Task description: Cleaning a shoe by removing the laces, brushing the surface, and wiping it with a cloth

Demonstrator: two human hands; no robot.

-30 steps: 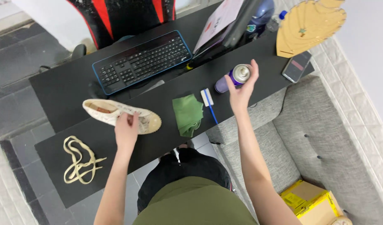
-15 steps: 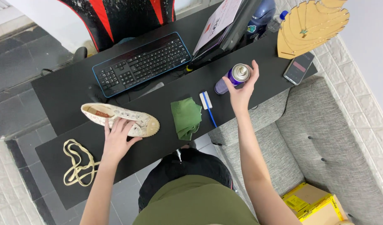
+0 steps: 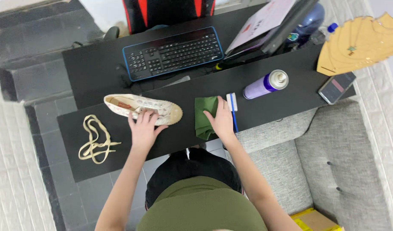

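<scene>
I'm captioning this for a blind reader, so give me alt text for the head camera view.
Seen from above, a person's left hand rests on a cream shoe while the right hand lies on a green cloth beside a blue brush, all on a black desk. A purple spray can and loose laces lie nearby.

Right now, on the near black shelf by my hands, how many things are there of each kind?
Shoe: 1, under the left hand
Shoelace: 1
Green cloth: 1, under the right hand
Blue brush: 1
Purple spray can: 1
Phone: 1
Total: 6
</scene>
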